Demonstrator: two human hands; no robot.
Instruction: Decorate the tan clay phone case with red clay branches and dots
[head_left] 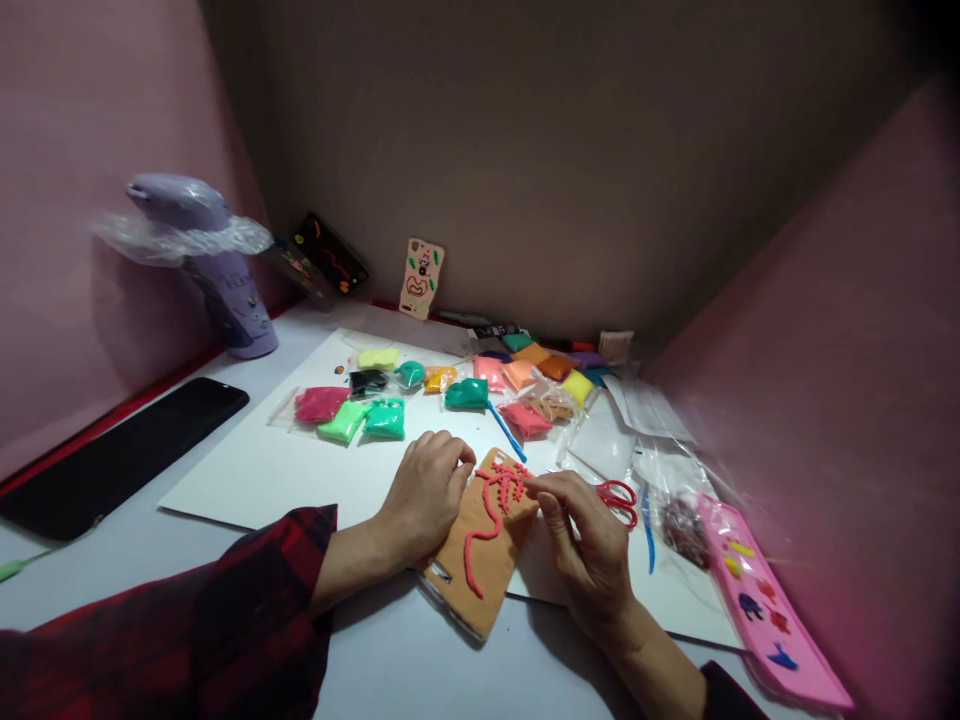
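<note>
On tan case (501, 565) | left hand (429, 490): palm hidden, grip unclear | right hand (589, 545): curled, hold unclear

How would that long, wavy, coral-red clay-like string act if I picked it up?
The string might flop or stretch, being thin. It probably wouldn't roll far, with those bends. It may cling, lying directly on the tan rectangular phone case.

Your left hand (427, 490) hides part of the tan case (491, 558). Your sleeve (187, 620) (left one, plaid) runs off-frame. Lettering (238, 283) on purple bottle (251, 322): too small to read fully.
</note>
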